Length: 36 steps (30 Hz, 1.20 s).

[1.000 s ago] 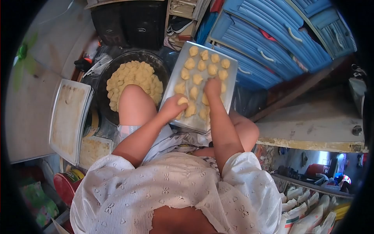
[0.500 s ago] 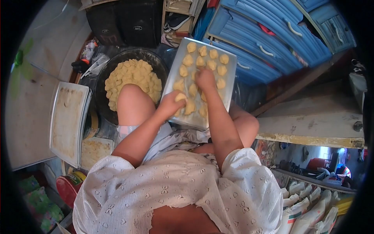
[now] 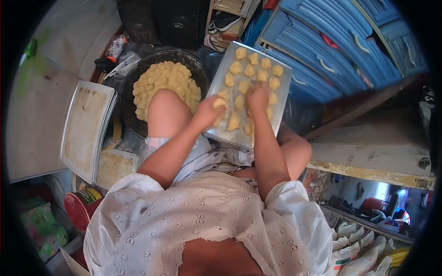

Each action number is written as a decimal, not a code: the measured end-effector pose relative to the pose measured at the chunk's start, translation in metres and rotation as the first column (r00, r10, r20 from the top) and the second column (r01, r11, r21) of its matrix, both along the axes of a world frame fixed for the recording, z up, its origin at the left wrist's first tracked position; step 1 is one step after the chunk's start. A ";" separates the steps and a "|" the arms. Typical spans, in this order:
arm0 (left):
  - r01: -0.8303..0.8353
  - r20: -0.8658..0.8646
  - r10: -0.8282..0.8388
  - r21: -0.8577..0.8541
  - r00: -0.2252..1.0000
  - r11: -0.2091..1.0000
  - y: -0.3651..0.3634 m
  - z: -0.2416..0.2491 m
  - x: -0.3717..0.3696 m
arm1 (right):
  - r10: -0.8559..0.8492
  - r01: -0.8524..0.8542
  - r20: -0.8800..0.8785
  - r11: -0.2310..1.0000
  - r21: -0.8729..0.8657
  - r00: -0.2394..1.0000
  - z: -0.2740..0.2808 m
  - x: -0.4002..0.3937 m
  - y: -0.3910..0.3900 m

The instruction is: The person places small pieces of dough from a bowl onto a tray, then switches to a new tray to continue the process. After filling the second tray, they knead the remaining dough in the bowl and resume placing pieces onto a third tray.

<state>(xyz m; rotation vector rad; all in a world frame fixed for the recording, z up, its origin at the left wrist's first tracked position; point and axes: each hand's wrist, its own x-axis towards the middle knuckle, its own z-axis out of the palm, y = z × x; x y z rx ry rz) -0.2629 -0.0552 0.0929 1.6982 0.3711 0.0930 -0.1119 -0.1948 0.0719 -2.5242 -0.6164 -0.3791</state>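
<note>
- Right hand (image 3: 258, 97): palm down over tray (image 3: 285, 92) middle, hiding pieces beneath; grip impossible to tell.
- Left hand (image 3: 208, 110): closed around pale yellow dough piece (image 3: 219, 103), near tray's left edge.

Left hand (image 3: 208, 110) holds dough piece (image 3: 219, 103); right hand (image 3: 258, 96) presses tray (image 3: 284, 94).

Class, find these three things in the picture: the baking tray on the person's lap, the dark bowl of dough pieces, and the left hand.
baking tray (image 3: 284, 76), head view, bare right rim.
dark bowl (image 3: 202, 69), head view, right rim.
left hand (image 3: 209, 110), head view, back of hand.
</note>
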 end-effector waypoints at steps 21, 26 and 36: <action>-0.301 0.044 0.299 0.235 0.953 0.924 0.042 -0.009 0.024 | 0.232 -0.239 -0.126 0.970 -0.042 0.965 -0.001 0.026 0.024; -0.220 0.109 0.203 0.177 0.973 0.959 0.050 -0.021 0.028 | 0.278 -0.297 -0.135 0.944 -0.144 0.951 -0.002 0.007 0.071; -0.148 0.060 0.146 0.033 0.987 0.988 0.049 -0.020 0.031 | 0.116 -0.126 -0.207 0.991 -0.033 0.971 -0.015 0.014 0.070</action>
